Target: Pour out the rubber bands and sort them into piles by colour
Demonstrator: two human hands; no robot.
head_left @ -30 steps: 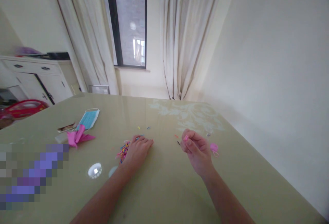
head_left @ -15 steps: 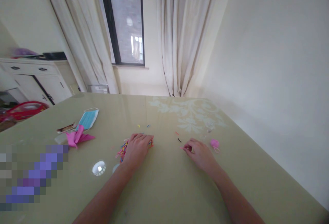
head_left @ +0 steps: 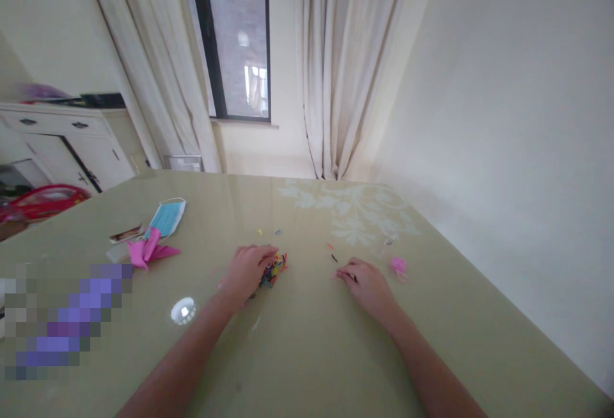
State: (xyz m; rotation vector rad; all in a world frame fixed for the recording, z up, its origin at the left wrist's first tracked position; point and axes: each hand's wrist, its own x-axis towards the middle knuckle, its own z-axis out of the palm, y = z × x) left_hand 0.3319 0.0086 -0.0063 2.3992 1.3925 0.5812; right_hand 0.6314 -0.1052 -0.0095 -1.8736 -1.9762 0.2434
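Observation:
My left hand lies over a pile of small, thin, many-coloured bands, its fingers stretched to the right and partly covering them. More of the pile shows at the right of the fingertips. Further right, my right hand rests low on the table with thumb and fingers pinched together. Something faint and pinkish shows at those fingertips, too small to make out. Just beyond them lie a black strip and an orange-red strip. A yellow piece and a blue piece lie beyond the pile.
A pink bundle lies right of my right hand, with a small clear item behind it. Leftward on the table are a pink folded paper shape, a blue face mask and a glassy round object.
My left hand has moved slightly left, and the right part of the pile now shows more. My right hand's fingertips have closed together and shifted a little left.

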